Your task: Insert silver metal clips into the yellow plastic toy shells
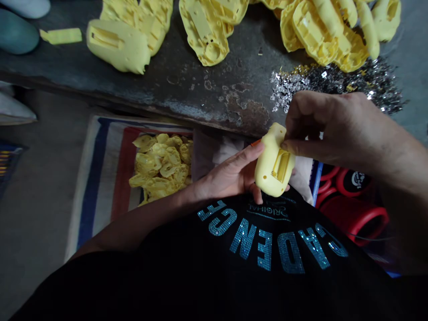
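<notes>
My left hand (240, 171) is closed around a yellow plastic toy shell (269, 171), held in front of my chest. The shell has a rectangular slot, like a battery compartment, and small round holes facing up. My right hand (321, 125) pinches at the shell's upper right edge, by the end of the slot. Whatever sits between its thumb and fingers is too small or hidden to make out. A sliver of orange (256, 142) shows beside my left thumb. Just beyond my right hand, a heap of small shiny metal clips (377, 84) lies on the dark workbench (187, 93).
Several yellow shell parts (203, 31) lie along the bench, with another pile (321, 26) at the right. Below the bench edge, a striped sack (102, 178) holds yellow pieces (163, 165). Red round parts (351, 218) fill a blue crate (316, 180) at my right.
</notes>
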The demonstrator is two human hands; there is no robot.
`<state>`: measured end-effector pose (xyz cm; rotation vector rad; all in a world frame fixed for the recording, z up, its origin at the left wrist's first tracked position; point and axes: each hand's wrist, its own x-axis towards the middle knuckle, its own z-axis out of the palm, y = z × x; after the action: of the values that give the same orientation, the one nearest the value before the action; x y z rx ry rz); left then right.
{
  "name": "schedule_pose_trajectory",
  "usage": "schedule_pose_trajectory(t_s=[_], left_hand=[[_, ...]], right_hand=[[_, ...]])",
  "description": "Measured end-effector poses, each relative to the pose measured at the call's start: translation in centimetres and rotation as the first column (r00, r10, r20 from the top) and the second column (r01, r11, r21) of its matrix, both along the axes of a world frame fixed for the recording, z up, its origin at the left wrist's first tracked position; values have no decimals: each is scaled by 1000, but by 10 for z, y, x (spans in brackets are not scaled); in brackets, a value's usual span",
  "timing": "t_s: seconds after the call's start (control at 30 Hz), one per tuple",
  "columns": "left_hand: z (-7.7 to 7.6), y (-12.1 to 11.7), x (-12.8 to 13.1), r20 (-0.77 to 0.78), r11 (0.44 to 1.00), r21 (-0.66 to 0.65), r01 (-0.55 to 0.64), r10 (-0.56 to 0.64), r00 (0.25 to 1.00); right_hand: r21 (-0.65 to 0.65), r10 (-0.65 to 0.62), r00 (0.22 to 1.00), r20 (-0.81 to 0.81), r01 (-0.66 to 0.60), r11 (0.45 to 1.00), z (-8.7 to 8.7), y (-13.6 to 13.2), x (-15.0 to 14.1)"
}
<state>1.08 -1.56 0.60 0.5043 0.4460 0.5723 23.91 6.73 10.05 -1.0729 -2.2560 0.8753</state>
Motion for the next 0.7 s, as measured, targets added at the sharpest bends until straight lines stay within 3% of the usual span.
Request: schedule_pose_trajectory(t_s=[0.1, 0.27, 0.4, 0.53, 0.6, 0.7], left_hand=[[1, 1, 0, 11, 1000, -4, 0, 0, 1000], [1, 4, -1, 17, 1000, -12, 18, -17, 1000], [1, 6, -1, 51, 999, 1, 36, -36, 998], [2, 6, 2, 44, 1000, 6, 15, -15, 999], [2, 3, 3, 20, 1000, 25, -13, 12, 1000], [2, -4, 4, -58, 991, 91, -96, 102, 993]], right_hand=[[-40, 141, 985, 96, -138, 990, 5, 4, 6], [24, 4, 1000, -24, -4, 1000, -2, -16, 18], [196, -53, 998, 24, 48, 979, -15, -45, 19], [392, -63, 996, 64, 33, 919, -28, -65, 18], [359, -94, 995, 13, 83, 929, -31, -65, 21], [137, -108, 993, -40, 113, 984, -31, -55, 29]])
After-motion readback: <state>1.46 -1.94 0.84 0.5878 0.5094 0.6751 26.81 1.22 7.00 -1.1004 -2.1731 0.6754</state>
